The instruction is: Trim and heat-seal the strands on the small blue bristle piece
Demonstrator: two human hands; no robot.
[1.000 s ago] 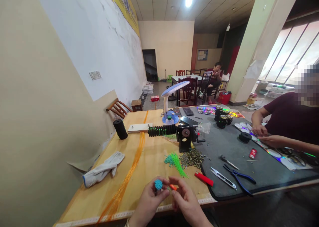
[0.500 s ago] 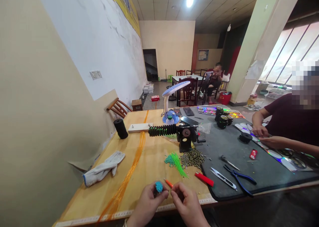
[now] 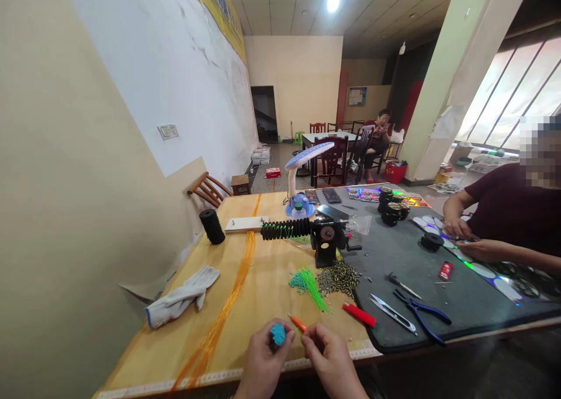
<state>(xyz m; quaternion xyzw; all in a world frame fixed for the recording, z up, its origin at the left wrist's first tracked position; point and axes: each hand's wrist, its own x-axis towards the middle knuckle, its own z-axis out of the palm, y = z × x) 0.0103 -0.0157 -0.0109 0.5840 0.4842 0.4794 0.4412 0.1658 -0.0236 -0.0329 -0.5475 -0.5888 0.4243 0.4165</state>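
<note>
My left hand point(image 3: 264, 355) is closed around a small bundle with bright blue, beaded-looking ends point(image 3: 277, 334); the lower part of the bundle is hidden in the fingers. Close beside it, my right hand point(image 3: 326, 355) has thumb and index finger drawn together. Whatever may be between those fingertips is too small to tell. Just beyond the right fingers an orange pointed stick point(image 3: 298, 322) shows, its near end covered by the hand. Farther out lie bright green thin strands point(image 3: 315, 291), a pile of turquoise beads point(image 3: 298, 280) and a heap of dark metallic pieces point(image 3: 344, 278).
A hand-cranked winder point(image 3: 326, 235) with a ridged black roll stands ahead, near a blue lamp point(image 3: 300, 203). Orange strands point(image 3: 236, 288) and white gloves point(image 3: 184, 297) lie left. A red lighter point(image 3: 359, 315), snips point(image 3: 393, 315) and pliers point(image 3: 423, 311) lie right. A co-worker point(image 3: 517, 212) sits right.
My left hand has tipped slightly, so the blue ends sit a little lower and turn more toward me. My right hand has shifted very slightly, its fingers still together.
</note>
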